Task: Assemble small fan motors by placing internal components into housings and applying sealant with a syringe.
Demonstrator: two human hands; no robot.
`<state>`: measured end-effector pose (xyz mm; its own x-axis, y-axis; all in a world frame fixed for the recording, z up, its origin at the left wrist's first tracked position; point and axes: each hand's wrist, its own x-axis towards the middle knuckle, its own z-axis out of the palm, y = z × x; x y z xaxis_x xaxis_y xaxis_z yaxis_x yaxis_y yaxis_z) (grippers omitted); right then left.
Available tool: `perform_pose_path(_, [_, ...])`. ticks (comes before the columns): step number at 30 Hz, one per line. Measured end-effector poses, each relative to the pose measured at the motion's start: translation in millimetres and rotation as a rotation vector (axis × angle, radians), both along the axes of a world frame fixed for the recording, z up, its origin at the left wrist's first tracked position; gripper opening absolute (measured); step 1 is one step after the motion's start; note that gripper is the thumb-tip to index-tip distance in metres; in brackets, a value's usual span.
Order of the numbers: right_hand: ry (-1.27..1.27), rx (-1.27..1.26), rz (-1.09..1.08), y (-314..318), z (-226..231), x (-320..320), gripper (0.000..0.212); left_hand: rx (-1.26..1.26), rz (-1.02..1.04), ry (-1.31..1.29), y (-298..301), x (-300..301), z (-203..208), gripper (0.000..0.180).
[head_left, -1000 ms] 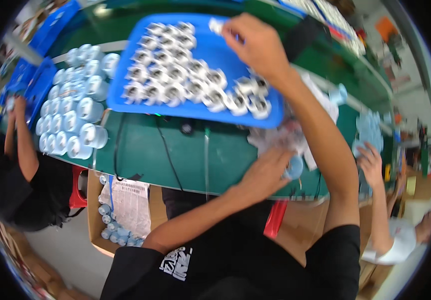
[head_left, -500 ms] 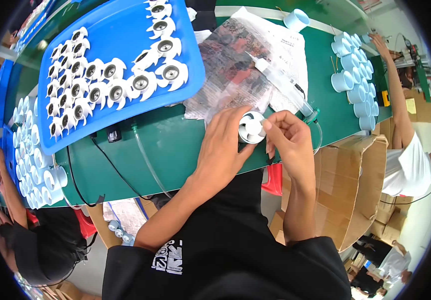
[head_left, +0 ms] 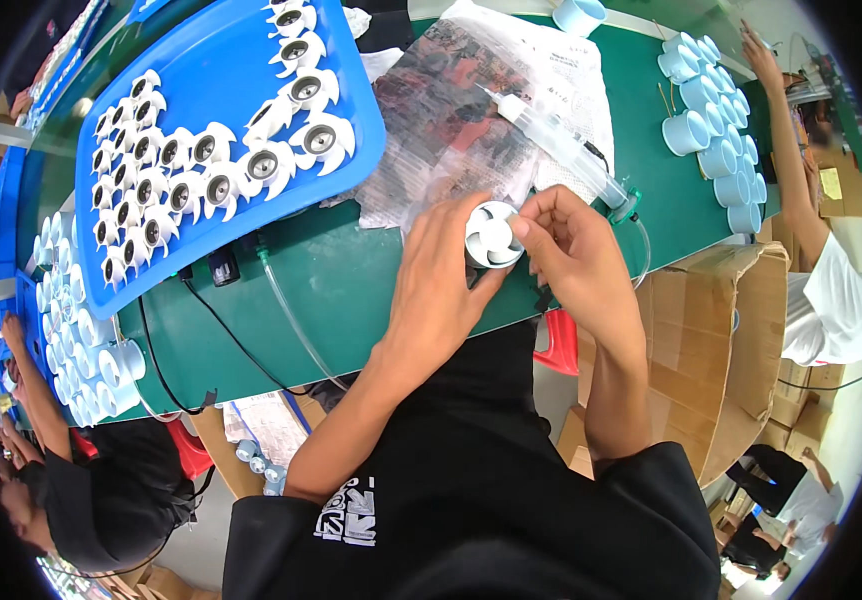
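Note:
My left hand [head_left: 439, 270] is wrapped round a small fan [head_left: 492, 235], a white bladed wheel set inside a short round housing, its open face turned up. At the fan's right rim, the thumb and forefinger of my right hand [head_left: 576, 245] are pinched together, with the other fingers curled. Whether a wire lies between those fingertips is hidden. Just beyond my hands lies a clear syringe [head_left: 566, 150] with a white tip and green end cap, on a crumpled plastic bag [head_left: 451, 110]. A blue tray [head_left: 221, 70] at the far left carries several white fan wheels [head_left: 216, 188].
Pale-blue round housings [head_left: 706, 125] stand in rows at the right, with more housings [head_left: 86, 345] at the left edge. A hose [head_left: 296, 320] and black cables cross the green table [head_left: 351, 265]. A cardboard box [head_left: 691, 340] stands by my right arm. Co-workers sit at both sides.
The view has shifted slightly, so the tray sits further left and higher. My left hand still holds the fan; my right fingers have moved a little along its rim.

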<state>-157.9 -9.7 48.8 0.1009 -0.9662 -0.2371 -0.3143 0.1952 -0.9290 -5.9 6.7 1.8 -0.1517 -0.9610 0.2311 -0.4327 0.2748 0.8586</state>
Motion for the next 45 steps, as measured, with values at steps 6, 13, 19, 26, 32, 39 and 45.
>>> perform_pose_path(6, [-0.068,-0.130,-0.129,1,7,-5,0.009,-0.052,-0.006,-0.021,1,1,-2,0.064])
perform_pose_path(13, [0.586,-0.782,0.147,-6,9,6,0.026,-0.076,-0.036,-0.050,1,4,0,0.065])
perform_pose_path(19, [0.322,-0.761,-0.090,-4,4,0,0.040,-0.005,0.033,0.053,5,-2,1,0.060])
perform_pose_path(26, [0.149,-0.439,-0.134,-4,-36,-28,0.049,-0.134,-0.044,-0.079,-3,-8,1,0.043])
perform_pose_path(32, [-0.085,-0.370,-0.194,-4,-73,-19,0.043,-0.206,0.075,0.119,5,14,-5,0.045])
perform_pose_path(39, [-0.013,-0.359,-0.351,7,-68,-22,0.052,-0.351,0.084,0.371,38,37,25,0.062])
perform_pose_path(45, [0.283,-0.431,-0.174,7,-50,-26,0.066,-0.141,0.395,0.176,94,125,67,0.077])
